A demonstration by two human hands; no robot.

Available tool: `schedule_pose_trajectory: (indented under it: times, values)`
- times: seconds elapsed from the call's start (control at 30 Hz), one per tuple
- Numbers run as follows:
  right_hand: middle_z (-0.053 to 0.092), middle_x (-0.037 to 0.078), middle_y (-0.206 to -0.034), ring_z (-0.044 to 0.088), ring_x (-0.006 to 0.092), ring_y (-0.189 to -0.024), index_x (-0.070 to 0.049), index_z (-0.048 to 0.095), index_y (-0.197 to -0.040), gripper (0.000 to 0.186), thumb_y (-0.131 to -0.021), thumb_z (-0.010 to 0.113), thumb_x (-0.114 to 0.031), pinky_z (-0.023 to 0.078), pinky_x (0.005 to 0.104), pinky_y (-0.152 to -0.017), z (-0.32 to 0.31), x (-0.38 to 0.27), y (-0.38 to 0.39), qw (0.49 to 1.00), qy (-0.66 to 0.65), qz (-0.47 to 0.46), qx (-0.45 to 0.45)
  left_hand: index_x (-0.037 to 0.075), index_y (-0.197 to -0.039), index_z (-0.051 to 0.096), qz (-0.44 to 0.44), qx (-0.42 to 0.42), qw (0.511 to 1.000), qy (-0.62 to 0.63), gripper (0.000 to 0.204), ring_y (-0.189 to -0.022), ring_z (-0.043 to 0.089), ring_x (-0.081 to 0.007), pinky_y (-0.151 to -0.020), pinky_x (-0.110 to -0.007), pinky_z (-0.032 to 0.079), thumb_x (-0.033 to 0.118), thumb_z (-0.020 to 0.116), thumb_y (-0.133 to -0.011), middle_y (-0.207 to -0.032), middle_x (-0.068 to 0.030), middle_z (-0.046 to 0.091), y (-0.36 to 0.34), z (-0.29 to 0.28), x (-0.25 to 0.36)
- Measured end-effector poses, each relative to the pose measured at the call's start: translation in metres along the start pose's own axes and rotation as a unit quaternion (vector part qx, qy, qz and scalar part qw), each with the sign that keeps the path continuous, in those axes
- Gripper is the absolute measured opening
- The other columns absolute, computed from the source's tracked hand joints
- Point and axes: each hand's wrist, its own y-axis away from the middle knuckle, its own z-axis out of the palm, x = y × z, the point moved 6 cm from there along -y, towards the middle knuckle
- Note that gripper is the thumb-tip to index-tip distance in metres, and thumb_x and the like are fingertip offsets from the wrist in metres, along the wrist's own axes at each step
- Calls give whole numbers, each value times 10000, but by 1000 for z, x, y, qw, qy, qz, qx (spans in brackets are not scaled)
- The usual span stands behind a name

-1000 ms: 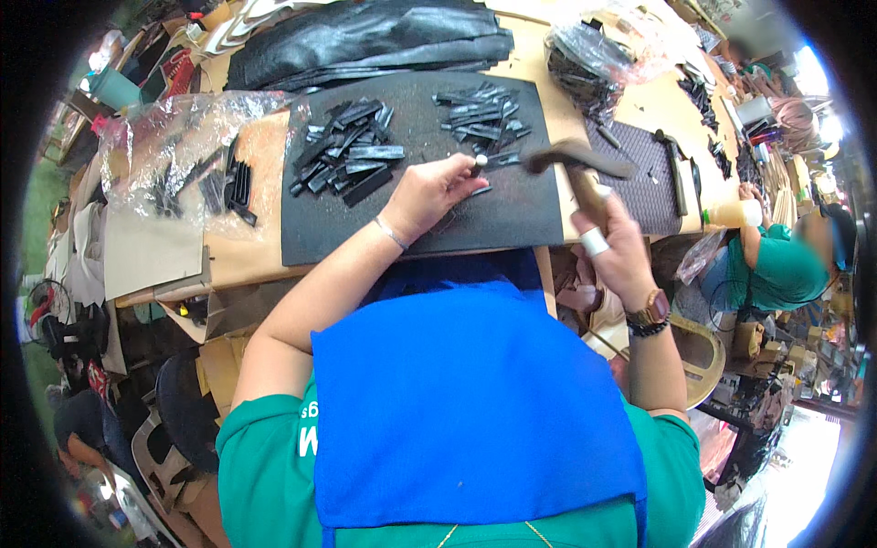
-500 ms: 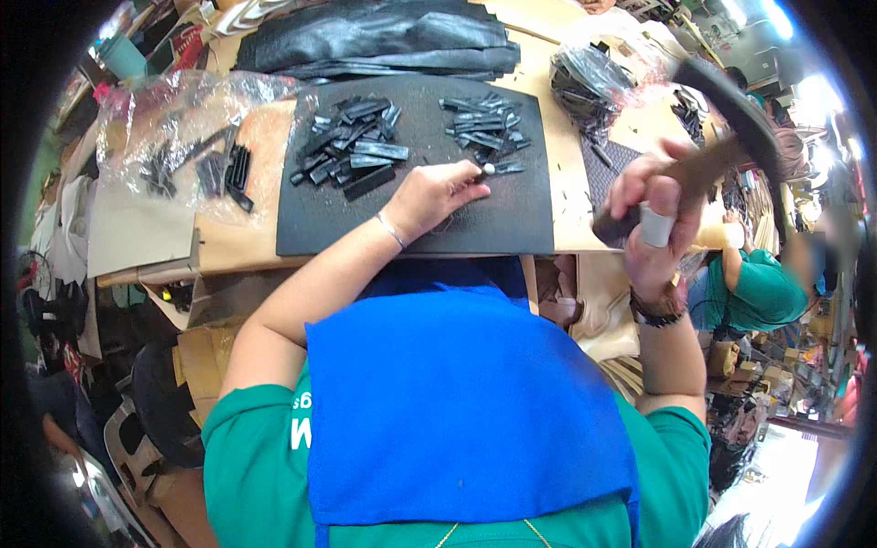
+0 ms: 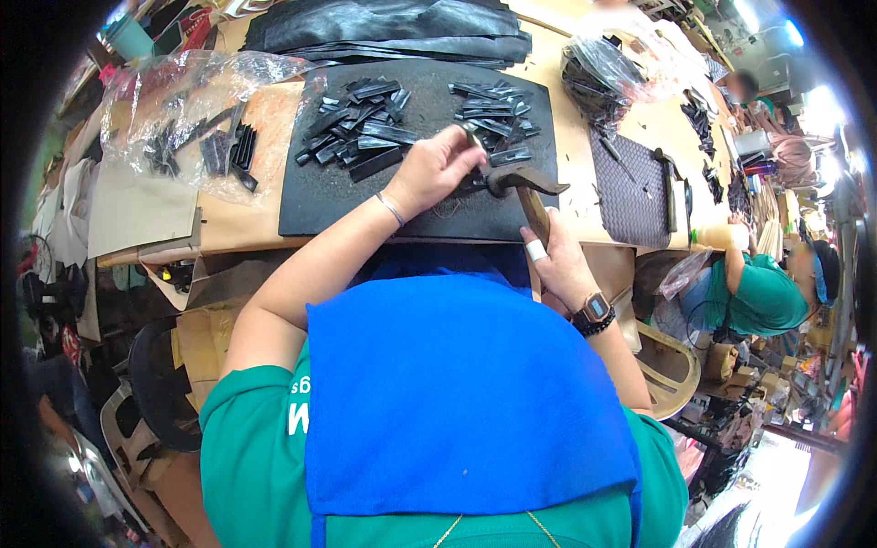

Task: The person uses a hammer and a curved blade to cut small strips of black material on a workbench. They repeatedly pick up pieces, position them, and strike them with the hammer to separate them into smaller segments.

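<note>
My left hand (image 3: 437, 171) is closed in a pinch over the black board (image 3: 402, 219). Between thumb and fingers is a slim rod with a pale end, mostly hidden; its exact kind cannot be told. Gripping the wooden handle of a hammer (image 3: 533, 212), my right hand (image 3: 560, 262) is at the board's near right edge. The hammer's dark metal head is right beside the left fingertips; whether it touches the rod is unclear. Small black strips (image 3: 361, 128) lie heaped beyond my left hand, and a second pile of black strips (image 3: 493, 110) is farther right.
Stacked black sheets (image 3: 384, 32) lie at the table's back. Clear plastic with black pieces (image 3: 196, 100) is on the left, a filled plastic bag (image 3: 603, 78) at the back right. A textured dark mat (image 3: 630, 196) holds another hammer (image 3: 671, 192). A co-worker (image 3: 763, 292) is on the right.
My right hand has swung the hammer down and left, from raised beside the board to next to my left fingers. My left hand stays over the board, still pinching.
</note>
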Motion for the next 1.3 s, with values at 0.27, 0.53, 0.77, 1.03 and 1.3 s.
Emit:
schedule_pose_trajectory:
  times: [0.27, 0.53, 0.77, 1.03, 1.3]
  values:
    - [638, 305, -909, 610, 503, -899, -1, 460, -1160, 327, -966, 587, -231, 483, 514, -769, 7, 6, 3, 999, -46, 12, 19, 57, -1069, 554, -41, 51, 994, 86, 176, -793, 587, -136, -765, -295, 510, 220, 499, -1032, -859, -20, 544, 2, -27, -21]
    - [673, 194, -929, 664, 322, -863, 6, 492, -1145, 332, -940, 650, -202, 508, 412, -787, 8, 11, 3, 988, -146, 50, 18, 58, -1016, 685, -24, -67, 928, -365, 265, -857, 667, -318, -754, -374, 517, 271, 716, -862, -938, -116, 693, 23, -5, 21]
    - [680, 66, -975, 635, 140, -925, -27, 524, -1135, 404, -832, 781, -98, 499, 294, -816, 10, -14, -15, 950, -289, -39, 114, 33, -1023, 716, -192, -93, 975, -62, 238, -762, 569, -65, -699, -270, 476, 229, 734, -889, -823, 6, 684, 31, 12, 5]
    - [678, 48, -973, 636, 126, -940, -31, 502, -1157, 444, -815, 784, -45, 502, 290, -832, 8, -25, -25, 957, -267, -48, 105, 31, -1021, 714, -196, -136, 969, 64, 176, -832, 537, -44, -723, -254, 464, 179, 683, -931, -869, 48, 640, 40, 28, 7]
    - [663, 47, -942, 628, 119, -924, -20, 501, -1168, 432, -827, 765, -33, 490, 273, -830, 14, 2, -15, 934, -357, 18, 34, 3, -1021, 680, -50, -202, 969, -129, 171, -856, 617, -143, -783, -303, 489, 133, 657, -911, -897, -82, 666, 32, 29, 34]
